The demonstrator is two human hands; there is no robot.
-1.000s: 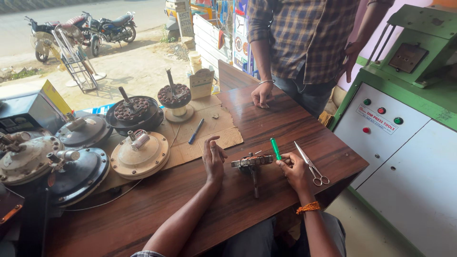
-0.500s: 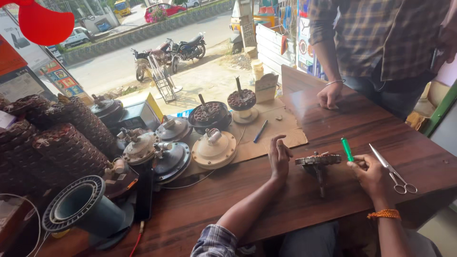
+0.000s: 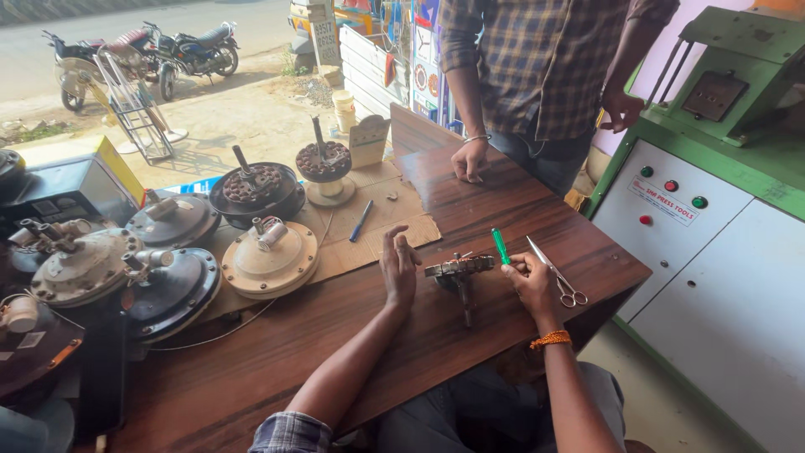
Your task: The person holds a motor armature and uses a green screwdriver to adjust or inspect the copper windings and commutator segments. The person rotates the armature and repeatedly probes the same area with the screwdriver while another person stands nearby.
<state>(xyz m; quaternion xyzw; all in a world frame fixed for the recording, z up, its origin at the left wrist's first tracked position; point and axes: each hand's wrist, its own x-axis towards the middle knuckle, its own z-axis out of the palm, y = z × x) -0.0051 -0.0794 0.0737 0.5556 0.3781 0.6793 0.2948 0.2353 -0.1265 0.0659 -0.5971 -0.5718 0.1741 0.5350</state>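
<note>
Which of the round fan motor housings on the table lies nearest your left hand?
The cream housing on the cardboard, just left of the left hand. It is the only pale one; the others are grey or black and lie farther off.

Light: bright daylight is coming in from the open street side at the top left.
Shadows: soft ones are falling toward the camera.
Glare: the wooden table is showing sheen.
Sharpness: everything is staying crisp; edges are bending slightly.

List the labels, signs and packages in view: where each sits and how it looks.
White rectangular label with red print: front of the white machine cabinet, among coloured buttons.
Small cream card sign: upright at the table's far edge.
Yellow-edged board: leaning, left.
Stacked printed boards: beside the standing person.
</note>
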